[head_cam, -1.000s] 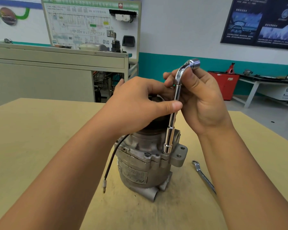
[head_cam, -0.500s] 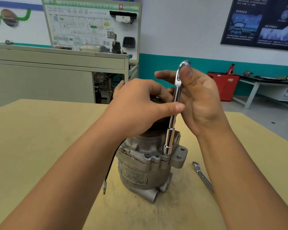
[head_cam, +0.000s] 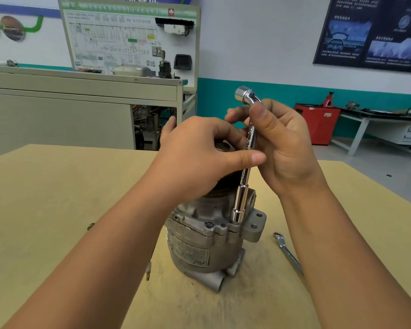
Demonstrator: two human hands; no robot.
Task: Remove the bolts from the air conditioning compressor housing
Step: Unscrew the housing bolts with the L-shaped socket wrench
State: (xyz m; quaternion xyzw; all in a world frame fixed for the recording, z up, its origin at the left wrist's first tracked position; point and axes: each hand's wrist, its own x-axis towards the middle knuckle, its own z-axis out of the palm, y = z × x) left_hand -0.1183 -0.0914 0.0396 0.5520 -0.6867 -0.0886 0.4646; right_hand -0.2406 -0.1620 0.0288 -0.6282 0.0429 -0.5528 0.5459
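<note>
Left hand (head_cam: pixel 199 157), palm down, fingers curled over the compressor (head_cam: pixel 199 236), apparently gripping it; thumb extended against the wrench (head_cam: pixel 241 200). Right hand (head_cam: pixel 287 148), upright, pinches the wrench between thumb and fingers.

Bright, even, diffuse indoor light right now. Soft, faint shadows on table (head_cam: pixel 45 198). Hot glints on chrome wrench (head_cam: pixel 240 205). Wide-angle bowing at edges; bg a bit soft, centre crisp.

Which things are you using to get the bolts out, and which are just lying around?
In use: compressor, socket wrench, left hand holding the compressor top, right hand pinching the wrench.
Lying about: spanner on the table, red cabinet behind.
</note>
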